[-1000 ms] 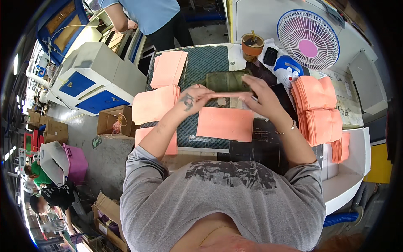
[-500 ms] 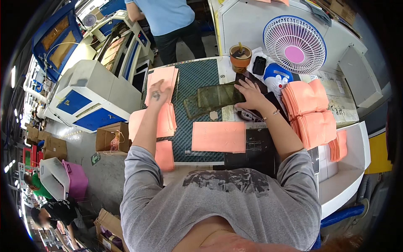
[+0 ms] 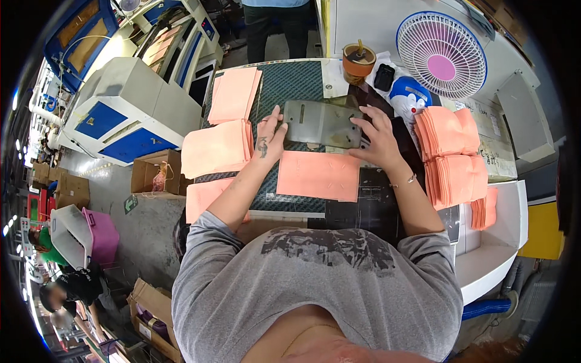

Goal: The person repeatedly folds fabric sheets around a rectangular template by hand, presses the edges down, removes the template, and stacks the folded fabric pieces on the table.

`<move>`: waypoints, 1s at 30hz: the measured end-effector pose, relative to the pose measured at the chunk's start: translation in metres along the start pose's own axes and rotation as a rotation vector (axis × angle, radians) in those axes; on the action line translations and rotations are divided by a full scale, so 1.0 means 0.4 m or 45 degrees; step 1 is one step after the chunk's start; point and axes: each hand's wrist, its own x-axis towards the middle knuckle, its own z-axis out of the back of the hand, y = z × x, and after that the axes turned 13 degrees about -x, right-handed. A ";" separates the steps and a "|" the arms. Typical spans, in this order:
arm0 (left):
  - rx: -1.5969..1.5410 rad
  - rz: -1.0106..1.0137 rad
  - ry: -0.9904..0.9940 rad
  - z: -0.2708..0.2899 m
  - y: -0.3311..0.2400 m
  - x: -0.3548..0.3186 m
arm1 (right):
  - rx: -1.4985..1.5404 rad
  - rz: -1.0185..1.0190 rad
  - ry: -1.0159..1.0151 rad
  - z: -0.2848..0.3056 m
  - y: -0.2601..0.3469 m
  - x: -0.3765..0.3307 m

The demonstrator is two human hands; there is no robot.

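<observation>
Grey-green and translucent, the slotted plate point(image 3: 321, 124) lies between our two hands, just beyond the single salmon sheet point(image 3: 318, 176) on our worktop point(image 3: 290, 88). Our left hand point(image 3: 272, 132) is closed on the plate's left end, fingertips at its edge, and our right hand point(image 3: 374, 138) is clamped on the right end, fingers spread over the far corner and thumb at the near one. We cannot tell whether the plate touches the surface beneath. To our left we have a far salmon stack point(image 3: 235, 95), a thicker middle stack point(image 3: 216, 148) and a near stack point(image 3: 206, 198) partly behind our forearm. On our right sit two salmon bundles, the far bundle point(image 3: 446, 132) and the near bundle point(image 3: 457, 179), touching, with a smaller bundle point(image 3: 484, 209) just beside them in front of us. Past our right hand we see a blue-and-white figure point(image 3: 411, 97), a black device point(image 3: 384, 77), a brown cup point(image 3: 358, 62) and, farther right, a white fan point(image 3: 442, 54) with a pink hub.
</observation>
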 end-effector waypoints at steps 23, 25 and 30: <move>0.484 -0.073 0.167 0.029 -0.029 -0.255 | 0.109 -0.042 0.221 0.010 0.141 -0.198; 0.525 -0.095 0.173 0.027 -0.031 -0.256 | 0.112 -0.050 0.248 0.012 0.140 -0.199; 0.681 -0.233 0.187 0.023 -0.012 -0.261 | 0.103 -0.047 0.264 0.009 0.137 -0.199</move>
